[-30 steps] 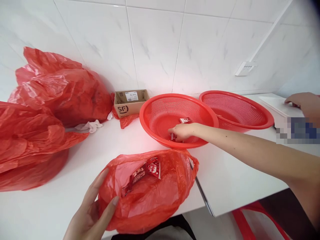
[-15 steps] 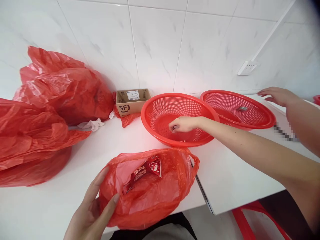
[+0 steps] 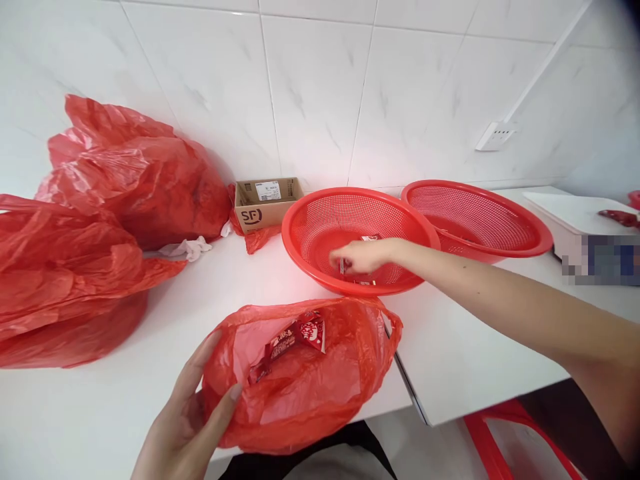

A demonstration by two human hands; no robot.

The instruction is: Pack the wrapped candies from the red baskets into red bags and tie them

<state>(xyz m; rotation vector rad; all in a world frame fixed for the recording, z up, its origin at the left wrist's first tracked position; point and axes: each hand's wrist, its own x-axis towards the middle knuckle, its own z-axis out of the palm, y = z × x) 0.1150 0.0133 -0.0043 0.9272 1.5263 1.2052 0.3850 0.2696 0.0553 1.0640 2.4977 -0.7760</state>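
Note:
My left hand (image 3: 187,407) grips the left rim of a thin red plastic bag (image 3: 310,427), thumb and fingers on either side of its edge. The bag lies with its mouth wide, and dark red printed snack packets (image 3: 285,340) show inside. My right hand is not visible. Beyond the bag, a co-worker's hand (image 3: 363,257) reaches from the right into a red perforated basket (image 3: 345,207), its fingers closed around a small item I cannot make out. A few small packets (image 3: 371,237) lie near that hand.
Behind stands a second red basket (image 3: 500,193). Large red bags (image 3: 135,173), a white crumpled cloth (image 3: 187,249) and a cardboard box (image 3: 267,215) sit to the left. A dark red packet (image 3: 620,217) lies far right. A red stool (image 3: 493,447) stands below the table edge.
The co-worker's other hand has left view at the right. Small packets now show in the near basket, and a shiny item is gone from the far basket. My left hand stays on the bag.

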